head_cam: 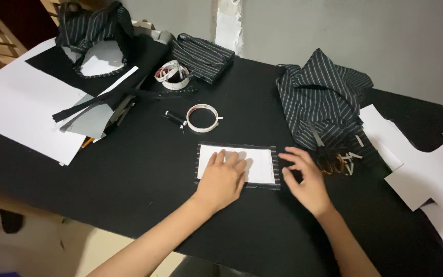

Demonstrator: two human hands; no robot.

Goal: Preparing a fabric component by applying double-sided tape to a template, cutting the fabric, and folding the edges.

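Pressing flat on a white paper rectangle (255,163), the left hand (221,179) lies open, grasping nothing. Under the paper, a striped fabric piece (278,169) shows as a border on the black worktop (144,174). The right hand (306,179) pinches that fabric's right edge with curled fingers. Scissors (326,154) lie just beyond it.
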